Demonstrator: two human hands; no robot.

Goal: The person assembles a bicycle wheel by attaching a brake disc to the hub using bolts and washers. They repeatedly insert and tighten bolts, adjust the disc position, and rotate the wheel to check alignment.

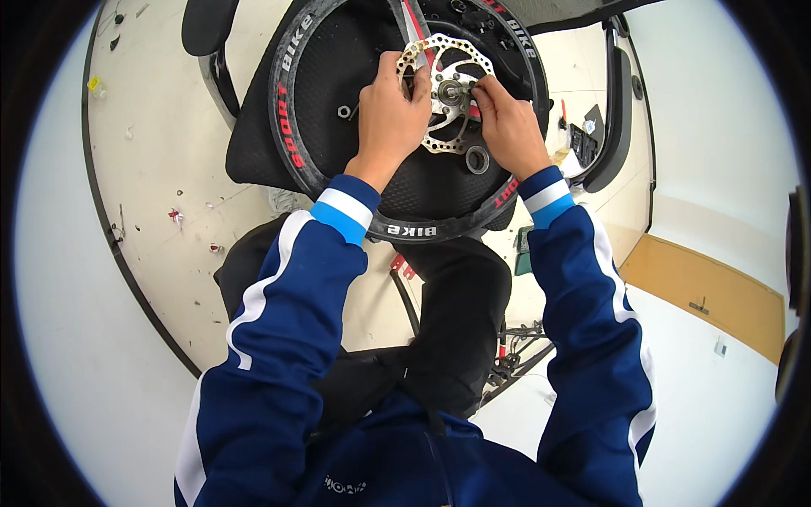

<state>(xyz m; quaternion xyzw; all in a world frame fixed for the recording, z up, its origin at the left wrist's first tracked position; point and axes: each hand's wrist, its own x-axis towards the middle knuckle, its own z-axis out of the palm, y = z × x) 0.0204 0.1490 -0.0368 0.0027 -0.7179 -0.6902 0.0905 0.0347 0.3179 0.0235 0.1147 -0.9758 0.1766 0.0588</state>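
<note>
A bicycle wheel (284,95) with a black rim and red and white lettering lies flat on a black seat (252,139). At its middle a silver perforated brake disc (466,52) surrounds the hub (452,92). My left hand (391,120) is closed on the disc's left side, thumb and forefinger at its edge. Beside the hub's axle, my right hand (509,127) pinches with thumb and forefinger; whatever lies between the fingertips is too small to make out. A metal ring (477,160) rests just below the right hand, and a small nut (344,111) lies left of the left hand.
Black armrests (209,29) flank the seat. Small scattered parts and scraps (176,216) lie on the pale floor at left. A dark tool case (583,144) sits beyond the right armrest (615,127). Bicycle parts (507,365) lie on the floor by my right leg.
</note>
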